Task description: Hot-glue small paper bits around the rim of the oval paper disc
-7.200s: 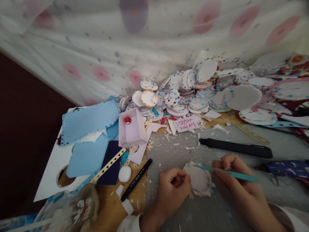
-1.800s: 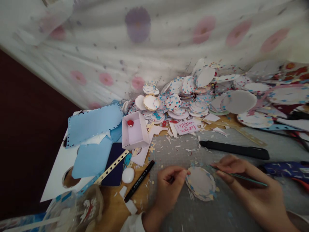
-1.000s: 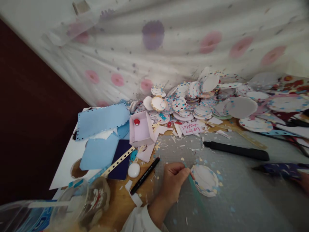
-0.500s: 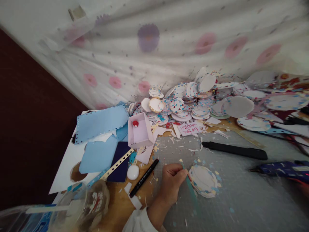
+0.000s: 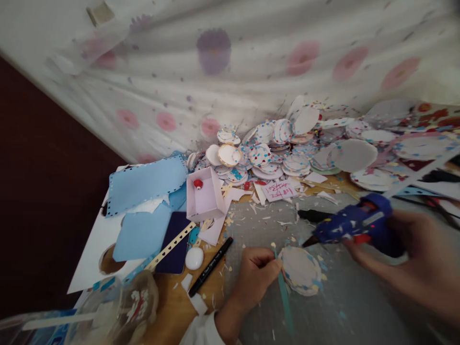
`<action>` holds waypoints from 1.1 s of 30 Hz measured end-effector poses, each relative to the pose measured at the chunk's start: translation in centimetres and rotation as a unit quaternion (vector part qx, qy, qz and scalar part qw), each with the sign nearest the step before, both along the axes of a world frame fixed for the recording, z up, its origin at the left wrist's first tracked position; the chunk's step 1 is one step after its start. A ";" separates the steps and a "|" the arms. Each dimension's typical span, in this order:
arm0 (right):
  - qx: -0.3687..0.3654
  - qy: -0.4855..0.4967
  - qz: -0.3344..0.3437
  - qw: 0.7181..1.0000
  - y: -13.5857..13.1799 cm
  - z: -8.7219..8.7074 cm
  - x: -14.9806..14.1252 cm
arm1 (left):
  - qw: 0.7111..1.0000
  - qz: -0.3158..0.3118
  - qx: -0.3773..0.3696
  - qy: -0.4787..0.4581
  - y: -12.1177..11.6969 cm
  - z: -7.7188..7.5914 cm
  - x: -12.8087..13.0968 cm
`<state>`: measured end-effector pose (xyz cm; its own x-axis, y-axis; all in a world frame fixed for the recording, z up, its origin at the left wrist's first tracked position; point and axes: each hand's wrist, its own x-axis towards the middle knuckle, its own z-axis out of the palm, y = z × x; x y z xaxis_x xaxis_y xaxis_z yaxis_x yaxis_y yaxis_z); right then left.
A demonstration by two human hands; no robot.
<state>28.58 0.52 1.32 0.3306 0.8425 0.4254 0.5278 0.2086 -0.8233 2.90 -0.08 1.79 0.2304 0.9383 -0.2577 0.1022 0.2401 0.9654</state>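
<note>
My left hand point(image 5: 256, 274) is closed in a pinch on a thin teal strip point(image 5: 285, 302), right at the left edge of a round paper piece point(image 5: 301, 270). Whether the fingers also grip that round piece, I cannot tell. The piece lies on the grey cutting mat and has small blue and yellow confetti bits around its rim. My right hand point(image 5: 406, 258) is wrapped round a blue glue gun point(image 5: 354, 223). Its dark nozzle points left and down, close to the upper right edge of the round piece.
Behind the grey cutting mat point(image 5: 258, 225) piles of decorated paper discs point(image 5: 296, 163) line the curtain. A black cutter point(image 5: 311, 215) lies partly behind the glue gun. On the left are a pink box point(image 5: 204, 194), a black marker point(image 5: 210, 268), blue paper sheets point(image 5: 143, 232) and a clear plastic cup point(image 5: 104, 306).
My right hand has brought the glue gun in from the right edge, leftward to the round piece. My left hand stays on the strip. The view has shifted slightly.
</note>
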 end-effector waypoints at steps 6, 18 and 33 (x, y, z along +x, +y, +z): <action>0.017 -0.108 0.023 0.994 -0.4 -2.4 -2.2 | 0.999 -0.035 -0.005 0.005 0.1 -0.1 0.0; 0.045 -0.088 0.054 0.994 -1.2 -3.4 -1.2 | 0.997 -0.078 -0.009 0.019 -0.1 -0.7 -0.2; 0.060 -0.214 0.041 0.974 -0.7 -2.4 -1.8 | 0.997 -0.071 -0.019 0.022 -0.1 -0.6 -0.1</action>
